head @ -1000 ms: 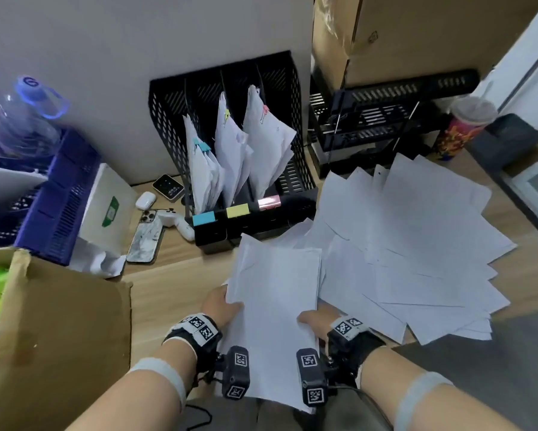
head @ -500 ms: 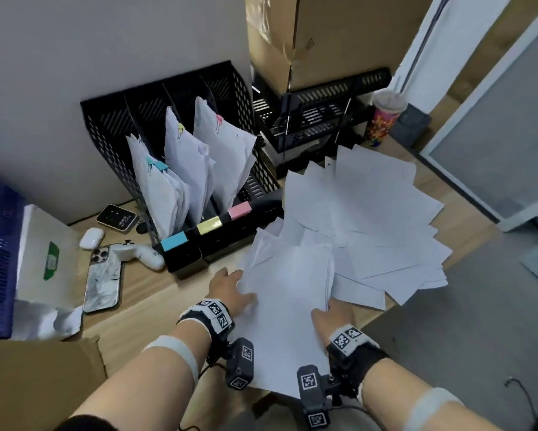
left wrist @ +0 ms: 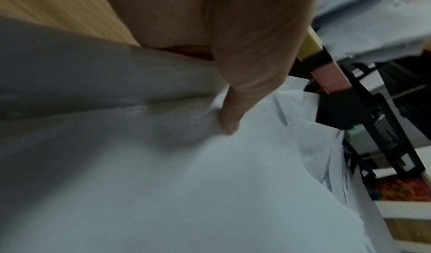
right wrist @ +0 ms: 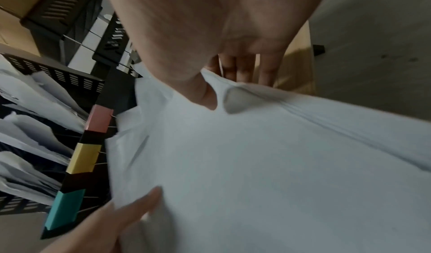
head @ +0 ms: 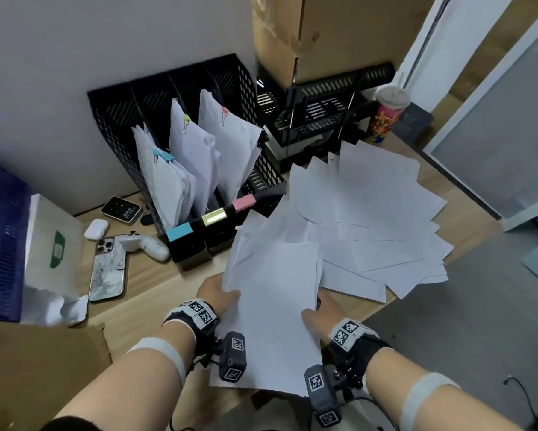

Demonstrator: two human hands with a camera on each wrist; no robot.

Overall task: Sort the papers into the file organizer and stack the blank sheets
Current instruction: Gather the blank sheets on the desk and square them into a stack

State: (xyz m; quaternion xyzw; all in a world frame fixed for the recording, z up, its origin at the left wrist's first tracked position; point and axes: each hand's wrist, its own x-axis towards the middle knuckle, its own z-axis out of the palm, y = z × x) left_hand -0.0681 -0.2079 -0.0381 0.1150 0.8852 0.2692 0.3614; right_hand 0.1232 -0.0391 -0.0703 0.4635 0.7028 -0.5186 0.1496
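A stack of blank white sheets is held above the near edge of the desk. My left hand pinches its left edge, thumb on top. On the other side my right hand grips the right edge, thumb on top and fingers beneath. More blank sheets lie fanned out on the desk to the right. A black mesh file organizer stands at the back with clipped paper bundles in three slots, labelled blue, yellow and pink.
A phone, white game controller, earbud case and small device lie left of the organizer. A blue crate and white bag stand far left, cardboard box near left. Black trays, cup behind.
The head view has swung to the right, so the desk objects sit further left in frame. Both hands keep hold of the stack, which has stayed in front of the organizer.
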